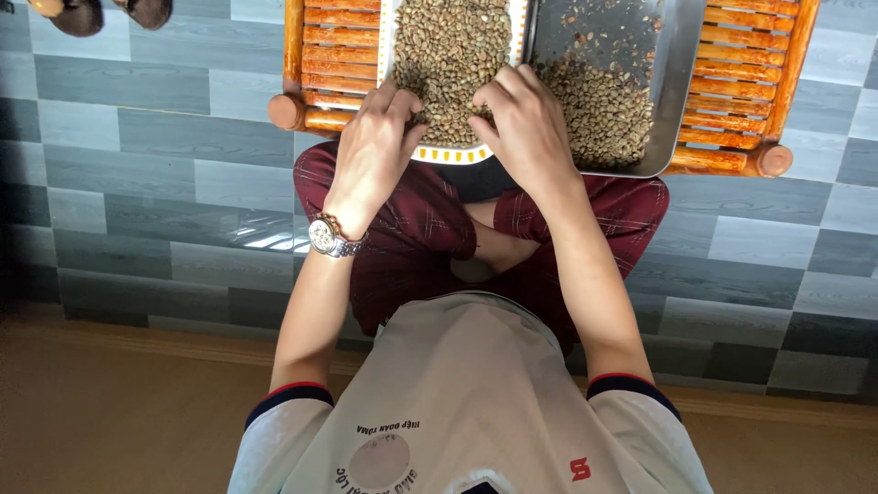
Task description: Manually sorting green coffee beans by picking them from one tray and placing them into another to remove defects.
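Observation:
A white tray with a yellow-patterned rim holds a heap of pale green-brown beans. My left hand rests on the beans at the tray's near left, fingers curled down into them. My right hand lies on the beans at the near right, fingers bent over the pile. A silver wristwatch sits on my left wrist. Whether either hand grips any beans is hidden under the fingers.
A metal tray with more scattered beans sits to the right, overlapping the white one. Both rest on a low slatted wooden table. I sit cross-legged in dark red trousers on grey tiled floor. Dark shoes lie far left.

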